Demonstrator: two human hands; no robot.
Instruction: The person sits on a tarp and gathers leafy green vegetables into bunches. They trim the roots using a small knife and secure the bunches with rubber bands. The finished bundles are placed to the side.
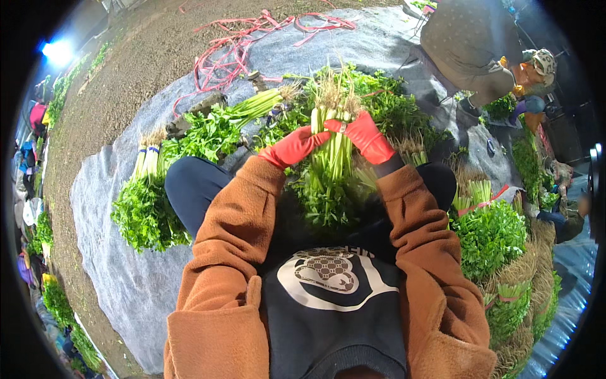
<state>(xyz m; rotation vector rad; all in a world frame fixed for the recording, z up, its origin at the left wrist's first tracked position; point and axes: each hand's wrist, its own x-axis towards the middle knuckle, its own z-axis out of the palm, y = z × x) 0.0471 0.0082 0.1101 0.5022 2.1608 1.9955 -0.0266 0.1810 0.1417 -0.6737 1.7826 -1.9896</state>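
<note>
A bunch of celery (334, 156) with pale stalks stands out in front of me, its roots (334, 92) pointing away and its leaves towards my lap. My left hand (297, 146), in a red rubber glove, grips the bunch from the left, thumb across the stalks. From the right, my right hand (365, 138), gloved the same way, closes on it just below the roots. A small pale band (343, 127) shows at a finger of the right glove. The fingers behind the stalks are hidden.
Loose celery (378, 102) lies beyond my hands. A tied bundle (151, 189) sits by my left knee, and another celery bunch (258, 106) lies ahead of it. Larger tied bundles (490, 232) stand at right. Pink strapping (232, 52) tangles on the grey sheet (128, 284). A co-worker (473, 52) bends nearby.
</note>
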